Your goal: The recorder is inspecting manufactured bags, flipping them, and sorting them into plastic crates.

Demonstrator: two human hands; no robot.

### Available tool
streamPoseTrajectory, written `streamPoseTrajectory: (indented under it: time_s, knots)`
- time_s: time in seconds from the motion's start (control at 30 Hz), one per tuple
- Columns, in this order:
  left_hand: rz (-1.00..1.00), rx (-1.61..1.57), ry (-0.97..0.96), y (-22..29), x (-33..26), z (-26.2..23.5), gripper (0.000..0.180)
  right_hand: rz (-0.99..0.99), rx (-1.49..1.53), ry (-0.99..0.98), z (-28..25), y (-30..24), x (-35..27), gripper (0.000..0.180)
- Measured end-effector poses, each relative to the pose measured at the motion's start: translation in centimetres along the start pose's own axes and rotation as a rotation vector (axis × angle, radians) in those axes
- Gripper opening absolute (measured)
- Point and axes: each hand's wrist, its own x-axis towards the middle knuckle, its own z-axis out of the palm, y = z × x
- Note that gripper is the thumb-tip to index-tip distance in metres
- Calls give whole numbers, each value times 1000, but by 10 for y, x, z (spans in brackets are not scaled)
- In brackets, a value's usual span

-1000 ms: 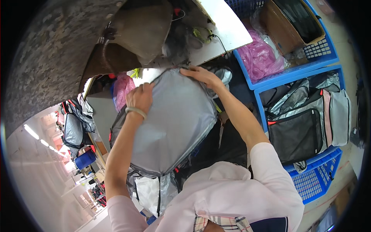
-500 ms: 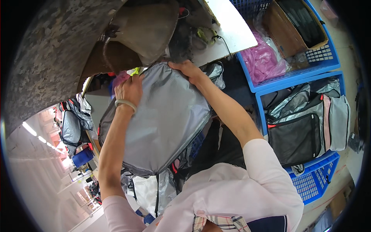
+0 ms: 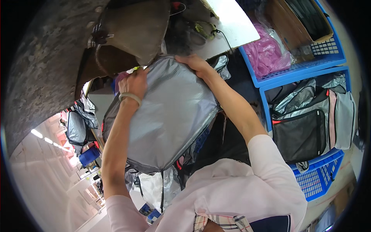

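- Our left hand (image 3: 133,83), wristband on, grips the top left corner of a silver insulated bag (image 3: 166,116).
- Our right hand (image 3: 193,62) clasps its top right corner.
- The bag hangs raised, left of blue crates (image 3: 305,69); it seems not yet set down.

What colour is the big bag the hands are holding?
Shiny silver-grey, with darker edging; the bag shows best in the head view.

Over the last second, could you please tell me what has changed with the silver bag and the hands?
Both hands have carried the silver bag upward, toward the dark machine. The left hand and right hand keep their grip on its upper corners; nothing was let go. The blue crates of bags at the right stayed as they were.
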Motion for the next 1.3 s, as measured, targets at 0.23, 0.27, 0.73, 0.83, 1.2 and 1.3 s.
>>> streamPoseTrajectory:
  time_s: [0.23,0.27,0.73,0.83,1.2,1.3]
  knots:
    - [-427,-82,303,-14,-133,-63,48,-137,66,79,7,32,-29,37]
    - [-560,-184,355,-19,-176,-73,56,-196,187,115,12,39,-39,35]
    - [-551,-464,338,-95,-241,-234,28,226,416,35,45,33,-238,40]
    - [-182,-251,308,-67,-170,-199,30,201,405,193,3,67,-251,41]
    - [-165,-662,-172,9,-125,-84,27,-891,-1027,181,-1,22,-179,47]
    - [-29,-580,129,-16,-145,-77,19,-675,-697,-173,48,7,-138,38]
